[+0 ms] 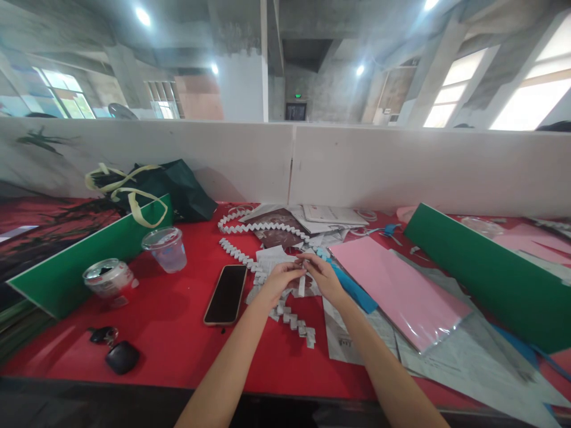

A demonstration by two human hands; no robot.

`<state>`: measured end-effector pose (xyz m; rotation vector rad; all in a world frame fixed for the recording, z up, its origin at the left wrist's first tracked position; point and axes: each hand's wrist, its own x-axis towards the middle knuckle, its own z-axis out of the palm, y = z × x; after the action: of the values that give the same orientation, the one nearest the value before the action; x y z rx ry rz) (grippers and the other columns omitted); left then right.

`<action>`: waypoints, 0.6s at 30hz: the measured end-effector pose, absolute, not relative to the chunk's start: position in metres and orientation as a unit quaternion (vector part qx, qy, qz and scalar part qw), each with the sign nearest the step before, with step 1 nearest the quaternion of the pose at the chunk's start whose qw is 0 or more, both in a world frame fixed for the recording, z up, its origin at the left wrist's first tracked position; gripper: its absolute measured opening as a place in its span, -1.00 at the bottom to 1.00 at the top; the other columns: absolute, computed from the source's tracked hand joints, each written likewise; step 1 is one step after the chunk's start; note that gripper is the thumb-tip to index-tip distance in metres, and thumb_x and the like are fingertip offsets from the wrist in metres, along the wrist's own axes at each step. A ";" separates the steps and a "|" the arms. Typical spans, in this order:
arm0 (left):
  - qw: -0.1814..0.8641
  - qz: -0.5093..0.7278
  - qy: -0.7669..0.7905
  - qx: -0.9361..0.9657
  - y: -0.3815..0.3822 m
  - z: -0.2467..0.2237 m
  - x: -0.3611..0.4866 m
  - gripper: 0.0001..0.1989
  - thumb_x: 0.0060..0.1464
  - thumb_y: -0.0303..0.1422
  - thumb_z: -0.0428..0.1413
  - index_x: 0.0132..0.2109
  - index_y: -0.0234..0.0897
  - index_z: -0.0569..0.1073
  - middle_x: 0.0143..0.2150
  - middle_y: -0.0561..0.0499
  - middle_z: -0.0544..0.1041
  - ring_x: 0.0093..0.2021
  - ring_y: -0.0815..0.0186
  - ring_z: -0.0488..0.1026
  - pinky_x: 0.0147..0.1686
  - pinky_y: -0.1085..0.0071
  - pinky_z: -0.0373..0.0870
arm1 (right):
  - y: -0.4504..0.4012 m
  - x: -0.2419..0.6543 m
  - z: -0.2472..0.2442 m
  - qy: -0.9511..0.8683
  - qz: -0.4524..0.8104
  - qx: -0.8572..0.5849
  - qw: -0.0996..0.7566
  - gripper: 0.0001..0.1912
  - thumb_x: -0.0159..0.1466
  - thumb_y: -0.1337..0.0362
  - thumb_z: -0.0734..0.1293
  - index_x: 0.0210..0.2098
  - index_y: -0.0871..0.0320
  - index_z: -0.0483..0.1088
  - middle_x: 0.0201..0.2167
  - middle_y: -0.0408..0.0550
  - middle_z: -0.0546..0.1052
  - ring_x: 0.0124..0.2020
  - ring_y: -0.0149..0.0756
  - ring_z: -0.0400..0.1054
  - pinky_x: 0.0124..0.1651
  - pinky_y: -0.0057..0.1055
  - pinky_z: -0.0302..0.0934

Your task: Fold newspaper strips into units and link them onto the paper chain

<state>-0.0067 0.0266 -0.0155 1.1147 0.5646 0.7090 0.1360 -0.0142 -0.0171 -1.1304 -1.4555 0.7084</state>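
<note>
Close together over the red desk, my left hand (282, 282) and my right hand (323, 276) are both closed at the fingertips. Between them they pinch a narrow white paper strip (302, 287), whose lower end hangs down. A folded zigzag paper chain (292, 321) lies below my hands, its upper part hidden behind my left hand. Farther back, a longer zigzag paper chain (267, 226) curves across the desk. White paper pieces (270, 254) lie around and behind my fingers. A phone (225, 295) with a dark screen is left of my left hand.
A plastic cup (166, 249), a drink can (110, 280) and keys with a black fob (121, 355) stand or lie at left. Pink sheets in plastic (397, 288) cover papers at right. Green dividers (495, 273) flank the red desk (178, 333); a dark bag (178, 187) sits behind.
</note>
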 end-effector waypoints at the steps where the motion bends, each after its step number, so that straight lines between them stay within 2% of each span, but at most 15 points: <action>1: 0.752 0.326 0.259 0.511 0.026 -0.015 -0.007 -0.70 -0.20 -0.30 0.29 -0.29 -0.38 0.48 -0.38 -0.03 0.53 -0.41 0.31 0.49 -0.28 0.35 0.42 | -0.014 0.136 -0.017 -0.616 0.299 -0.476 0.552 -0.73 0.23 0.14 0.23 -0.13 0.08 0.41 -0.17 -0.06 0.50 -0.10 -0.24 0.35 -0.01 -0.28 0.18; 6: 0.734 0.343 0.270 0.520 0.024 -0.014 -0.004 -0.68 -0.22 -0.21 0.28 -0.37 -0.37 0.46 -0.52 0.01 0.49 -0.52 0.33 0.45 -0.38 0.35 0.41 | -0.013 0.135 -0.018 -0.588 0.312 -0.484 0.568 -0.72 0.20 0.10 0.26 -0.16 0.09 0.40 -0.23 -0.06 0.50 -0.21 -0.27 0.37 -0.14 -0.33 0.23; 11: 0.684 0.373 0.271 0.565 0.026 -0.019 0.001 -0.67 -0.15 -0.12 0.21 -0.41 -0.34 0.44 -0.56 0.04 0.47 -0.56 0.34 0.42 -0.43 0.39 0.39 | -0.008 0.142 -0.025 -0.573 0.298 -0.504 0.574 -0.72 0.16 0.04 0.28 -0.38 0.13 0.42 -0.45 -0.13 0.45 -0.39 -0.32 0.31 -0.27 -0.39 0.21; 18: 0.595 0.392 0.281 0.643 0.024 -0.021 0.001 -0.77 -0.02 -0.21 0.11 -0.42 -0.33 0.44 -0.55 0.04 0.45 -0.52 0.32 0.41 -0.43 0.42 0.32 | -0.008 0.144 -0.026 -0.566 0.270 -0.525 0.576 -0.76 0.14 0.08 0.29 -0.45 0.13 0.45 -0.51 -0.13 0.46 -0.42 -0.29 0.30 -0.30 -0.38 0.18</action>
<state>0.0013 0.0241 -0.0211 1.4934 0.6531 0.9116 0.1443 -0.0077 -0.0258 -1.2283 -1.3266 0.6316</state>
